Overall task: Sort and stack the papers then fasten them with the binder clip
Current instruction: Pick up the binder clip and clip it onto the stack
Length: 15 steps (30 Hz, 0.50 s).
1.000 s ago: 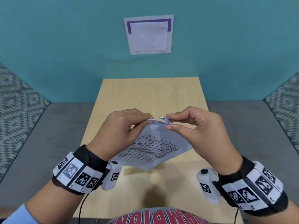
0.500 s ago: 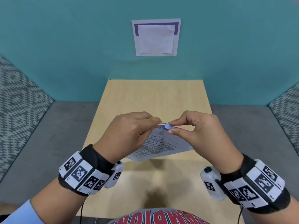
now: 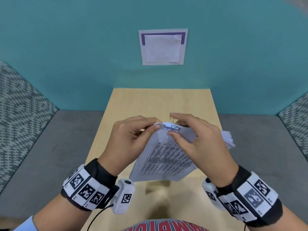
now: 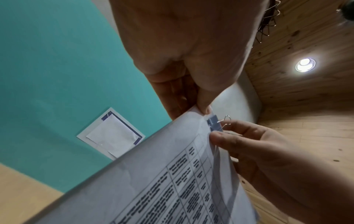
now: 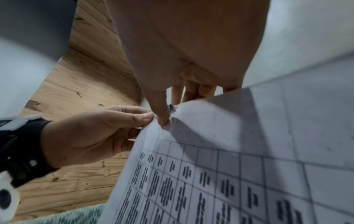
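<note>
Head view: held up over the worktop (image 3: 158,104), papers (image 3: 166,157) pinched at top edge by fingers of left hand (image 3: 131,140); binder clip (image 3: 172,127) seated on that edge, nipped between thumb and forefinger of right hand (image 3: 205,147), one wire handle upright

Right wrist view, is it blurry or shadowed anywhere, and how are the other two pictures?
Right wrist view: smeared grey blur at upper left; the right hand throws a dark shadow on the papers. Left wrist view: the ceiling light flares, the binder clip is sharp. Head view: wide-angle bending at the edges, top right corner smeared.
</note>
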Each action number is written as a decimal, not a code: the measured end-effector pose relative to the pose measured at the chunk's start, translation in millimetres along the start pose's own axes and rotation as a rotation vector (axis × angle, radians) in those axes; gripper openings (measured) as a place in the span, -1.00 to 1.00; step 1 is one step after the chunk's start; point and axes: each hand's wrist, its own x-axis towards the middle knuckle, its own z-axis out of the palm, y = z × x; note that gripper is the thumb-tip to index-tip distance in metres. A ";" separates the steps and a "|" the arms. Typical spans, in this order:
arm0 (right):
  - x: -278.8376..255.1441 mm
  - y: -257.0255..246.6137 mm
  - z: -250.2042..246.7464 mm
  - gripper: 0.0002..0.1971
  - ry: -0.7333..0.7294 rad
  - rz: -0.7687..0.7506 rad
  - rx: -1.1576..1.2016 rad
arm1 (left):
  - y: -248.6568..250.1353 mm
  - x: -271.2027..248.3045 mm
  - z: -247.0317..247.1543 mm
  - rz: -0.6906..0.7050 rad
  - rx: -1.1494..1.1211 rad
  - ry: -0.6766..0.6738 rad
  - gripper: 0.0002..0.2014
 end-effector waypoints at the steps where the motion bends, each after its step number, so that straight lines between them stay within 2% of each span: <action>1: 2.8 1.5 1.0 -0.71 -0.027 0.003 0.003 | -0.7 -0.4 0.5 0.003 0.006 0.000 -0.88; 5: 12.3 2.4 4.7 -0.91 -0.220 0.144 0.015 | -3.4 0.5 1.9 0.062 0.043 -0.025 -0.89; 8: 16.0 0.6 2.1 -0.94 -0.358 0.250 0.072 | -6.7 1.2 1.4 0.105 0.084 -0.053 -0.89; 10: 18.2 -0.4 -5.1 -0.86 -0.433 0.317 0.189 | -8.6 3.4 -0.8 0.105 0.100 -0.048 -0.89; 13: 23.9 -1.1 -15.6 -0.56 -0.500 0.413 0.355 | -9.9 5.6 -3.5 0.099 0.109 -0.044 -0.89; 15: 27.4 -0.5 -19.0 -0.51 -0.541 0.439 0.410 | -9.7 7.1 -4.0 0.101 0.109 -0.048 -0.89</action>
